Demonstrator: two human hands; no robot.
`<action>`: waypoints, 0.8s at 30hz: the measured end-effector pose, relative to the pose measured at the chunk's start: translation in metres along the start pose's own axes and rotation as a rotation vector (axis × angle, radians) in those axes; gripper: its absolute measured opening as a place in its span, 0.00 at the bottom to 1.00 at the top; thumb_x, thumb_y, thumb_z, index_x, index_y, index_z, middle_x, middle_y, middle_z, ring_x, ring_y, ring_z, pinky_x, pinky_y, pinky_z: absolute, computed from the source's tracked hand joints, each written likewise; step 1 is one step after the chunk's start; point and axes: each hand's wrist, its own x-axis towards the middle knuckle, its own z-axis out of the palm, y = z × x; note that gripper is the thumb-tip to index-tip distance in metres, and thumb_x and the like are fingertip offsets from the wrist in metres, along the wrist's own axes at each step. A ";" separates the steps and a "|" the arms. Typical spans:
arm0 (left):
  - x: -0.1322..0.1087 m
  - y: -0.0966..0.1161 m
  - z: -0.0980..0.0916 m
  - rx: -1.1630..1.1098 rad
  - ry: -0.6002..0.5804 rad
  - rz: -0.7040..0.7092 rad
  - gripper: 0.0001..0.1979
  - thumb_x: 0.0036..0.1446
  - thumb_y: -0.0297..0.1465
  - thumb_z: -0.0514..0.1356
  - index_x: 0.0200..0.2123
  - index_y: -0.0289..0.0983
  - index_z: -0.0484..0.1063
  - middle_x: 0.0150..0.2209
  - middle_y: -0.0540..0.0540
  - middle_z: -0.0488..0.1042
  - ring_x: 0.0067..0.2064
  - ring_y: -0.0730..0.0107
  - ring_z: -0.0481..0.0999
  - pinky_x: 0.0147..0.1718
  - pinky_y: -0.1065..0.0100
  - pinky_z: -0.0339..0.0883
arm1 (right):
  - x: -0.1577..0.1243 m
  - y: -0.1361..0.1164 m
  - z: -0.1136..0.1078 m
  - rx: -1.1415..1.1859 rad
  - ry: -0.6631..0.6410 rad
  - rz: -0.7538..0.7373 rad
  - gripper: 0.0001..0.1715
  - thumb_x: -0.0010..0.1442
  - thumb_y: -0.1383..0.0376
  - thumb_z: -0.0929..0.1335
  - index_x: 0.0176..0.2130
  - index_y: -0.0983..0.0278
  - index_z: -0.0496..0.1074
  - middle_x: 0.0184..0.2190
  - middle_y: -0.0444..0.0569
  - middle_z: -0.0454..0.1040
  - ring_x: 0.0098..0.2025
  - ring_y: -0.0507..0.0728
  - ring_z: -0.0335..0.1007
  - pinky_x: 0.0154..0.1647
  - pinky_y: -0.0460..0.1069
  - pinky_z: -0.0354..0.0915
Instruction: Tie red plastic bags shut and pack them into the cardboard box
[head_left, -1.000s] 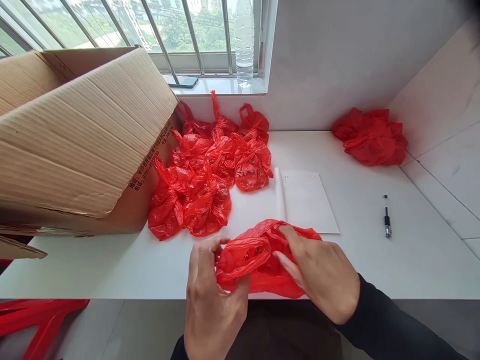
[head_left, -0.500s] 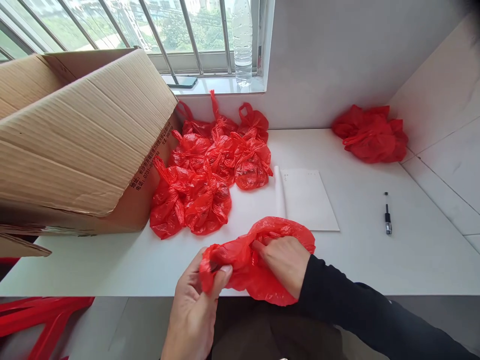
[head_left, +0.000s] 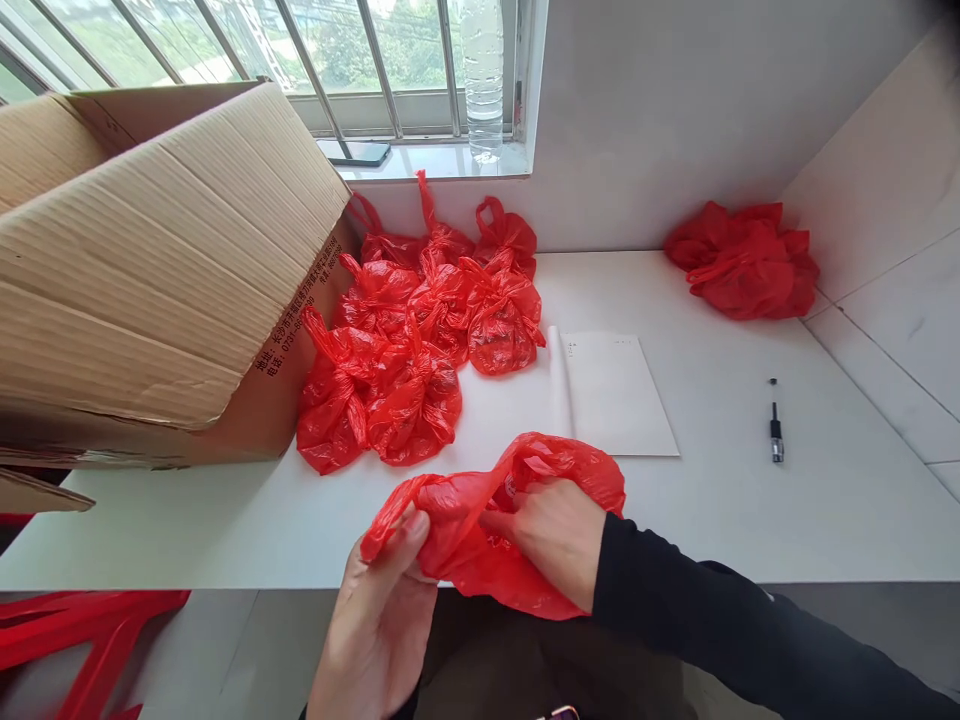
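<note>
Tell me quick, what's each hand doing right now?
Left hand: closed, holding one end of the red bag.
Right hand: partly inside that bag; can't tell if open or closed.

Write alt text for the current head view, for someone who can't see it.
A person's left hand pinches a red plastic bag while the right hand reaches into its opening, at the near edge of a white table. Knotted red bags sit beside a cardboard box; white paper and a pen-like tool lie to the right.

2 black sleeves (head_left: 690, 590), bare hands (head_left: 559, 535), dark brownish lower clothing (head_left: 487, 665)
</note>
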 end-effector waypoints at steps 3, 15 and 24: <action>0.004 -0.004 -0.006 -0.016 0.087 0.011 0.09 0.45 0.34 0.73 0.32 0.39 0.82 0.33 0.48 0.81 0.37 0.61 0.81 0.43 0.66 0.75 | -0.003 -0.004 0.003 0.002 -0.018 -0.021 0.15 0.67 0.66 0.61 0.51 0.56 0.69 0.30 0.48 0.79 0.34 0.61 0.77 0.28 0.51 0.57; 0.003 -0.013 -0.022 0.033 0.234 0.071 0.10 0.40 0.36 0.73 0.28 0.41 0.83 0.28 0.50 0.80 0.30 0.65 0.80 0.41 0.64 0.77 | -0.026 0.007 -0.004 -0.084 -0.064 0.258 0.14 0.62 0.75 0.60 0.43 0.66 0.72 0.26 0.53 0.78 0.28 0.62 0.77 0.21 0.51 0.53; -0.007 -0.021 -0.019 0.035 0.188 0.015 0.12 0.41 0.41 0.74 0.31 0.43 0.83 0.33 0.49 0.81 0.41 0.56 0.81 0.48 0.58 0.76 | -0.038 -0.001 0.013 0.014 -0.055 0.090 0.15 0.63 0.71 0.64 0.47 0.56 0.71 0.32 0.47 0.79 0.34 0.61 0.76 0.27 0.51 0.57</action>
